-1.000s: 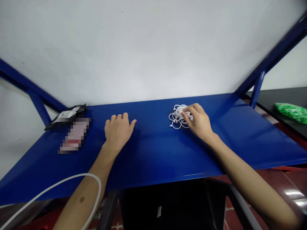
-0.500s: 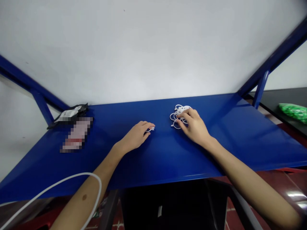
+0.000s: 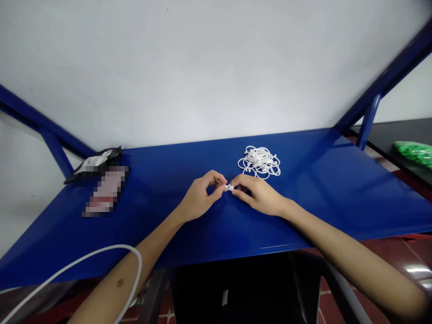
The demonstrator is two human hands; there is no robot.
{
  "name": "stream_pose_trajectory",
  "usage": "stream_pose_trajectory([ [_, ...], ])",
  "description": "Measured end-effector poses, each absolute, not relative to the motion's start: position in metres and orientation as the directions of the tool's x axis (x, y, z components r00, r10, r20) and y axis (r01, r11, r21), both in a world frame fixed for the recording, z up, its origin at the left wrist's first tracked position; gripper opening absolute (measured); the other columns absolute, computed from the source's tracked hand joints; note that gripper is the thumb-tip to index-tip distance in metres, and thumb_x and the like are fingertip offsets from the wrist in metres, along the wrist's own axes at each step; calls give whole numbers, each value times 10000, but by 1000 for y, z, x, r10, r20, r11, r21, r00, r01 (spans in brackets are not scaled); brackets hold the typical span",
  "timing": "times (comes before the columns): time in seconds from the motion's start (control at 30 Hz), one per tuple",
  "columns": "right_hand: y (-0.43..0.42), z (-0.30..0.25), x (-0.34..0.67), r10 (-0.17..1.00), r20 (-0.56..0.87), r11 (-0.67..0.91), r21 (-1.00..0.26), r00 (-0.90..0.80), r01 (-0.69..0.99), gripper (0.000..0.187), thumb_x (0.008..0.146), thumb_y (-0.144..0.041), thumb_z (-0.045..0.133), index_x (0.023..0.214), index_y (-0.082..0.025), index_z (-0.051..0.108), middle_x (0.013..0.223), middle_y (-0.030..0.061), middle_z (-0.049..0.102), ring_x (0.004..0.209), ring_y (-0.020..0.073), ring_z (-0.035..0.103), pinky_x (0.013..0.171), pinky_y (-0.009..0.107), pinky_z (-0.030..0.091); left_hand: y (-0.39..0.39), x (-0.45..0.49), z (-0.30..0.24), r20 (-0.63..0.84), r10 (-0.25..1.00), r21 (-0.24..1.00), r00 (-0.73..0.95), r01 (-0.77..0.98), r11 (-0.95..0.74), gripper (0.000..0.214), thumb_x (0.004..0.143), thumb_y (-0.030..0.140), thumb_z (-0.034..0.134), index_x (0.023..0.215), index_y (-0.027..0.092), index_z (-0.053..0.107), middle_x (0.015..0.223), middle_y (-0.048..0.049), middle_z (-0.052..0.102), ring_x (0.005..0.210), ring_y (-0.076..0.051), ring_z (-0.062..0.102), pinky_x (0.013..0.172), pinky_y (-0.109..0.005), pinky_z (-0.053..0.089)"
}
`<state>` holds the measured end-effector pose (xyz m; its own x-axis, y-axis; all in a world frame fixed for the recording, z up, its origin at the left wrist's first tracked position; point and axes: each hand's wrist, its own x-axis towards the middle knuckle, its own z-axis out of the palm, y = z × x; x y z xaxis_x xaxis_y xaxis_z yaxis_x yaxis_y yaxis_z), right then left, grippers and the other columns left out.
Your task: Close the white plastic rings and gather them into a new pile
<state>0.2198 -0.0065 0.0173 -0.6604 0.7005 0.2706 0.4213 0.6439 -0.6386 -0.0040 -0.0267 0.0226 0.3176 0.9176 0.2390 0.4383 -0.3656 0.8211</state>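
Observation:
A small white plastic piece point(image 3: 229, 187) is pinched between the fingertips of both hands over the middle of the blue table point(image 3: 324, 198). My left hand point(image 3: 200, 197) grips it from the left, my right hand point(image 3: 257, 194) from the right. Just behind my right hand lies a pile of white plastic rings point(image 3: 259, 162) on the table, untouched.
A black packet point(image 3: 96, 162) and a blurred flat item point(image 3: 106, 191) lie at the table's far left. A white cable point(image 3: 77, 263) loops over my left forearm. Blue frame struts point(image 3: 381, 85) rise at both sides. A green bag point(image 3: 415, 150) sits on a black surface at right.
My right hand left the ring pile and came toward me. My left hand moved right from the table's left-middle. Both hands now meet, pinching one small white piece.

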Motion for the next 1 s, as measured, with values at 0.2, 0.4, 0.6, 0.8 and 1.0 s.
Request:
stream_pose_trajectory([
  [0.2,-7,21,219,779,218,543,-704,-588,457,198,994,-370,566,988,-190,649,775,-7,674,649,118,603,629,253,448,-27,-1,20,229,921,817,317,452,-358,73,928,259,604,969,211,641,884,13,716,793,-128,682,715,-251,513],
  [0.4,-7,19,220,749,246,579,-696,-615,426,205,1023,-347,518,996,-193,651,900,17,710,745,128,641,694,255,465,-27,0,18,336,852,649,402,556,-518,65,954,214,583,953,215,648,894,16,706,823,-133,660,783,-276,519],
  [0.6,-7,15,222,664,289,689,-594,-689,415,228,1048,-319,461,1029,-185,644,933,44,701,799,149,652,741,276,484,-30,1,10,466,706,393,534,589,-706,144,1009,191,498,943,183,626,889,-19,694,854,-172,600,801,-310,513],
  [0.8,-13,14,223,587,321,775,-489,-743,401,310,1063,-351,415,969,-168,648,850,49,658,751,154,609,690,272,465,-35,7,3,588,549,63,593,644,-763,295,1009,112,393,808,175,600,722,-28,609,723,-183,519,705,-308,491],
  [1.0,-14,13,220,592,338,785,-444,-732,431,327,1063,-359,411,956,-163,650,830,52,649,741,155,605,677,270,462,-36,10,-2,649,523,65,553,644,-762,272,1012,115,414,796,180,565,709,-14,631,681,-171,522,686,-308,483],
])
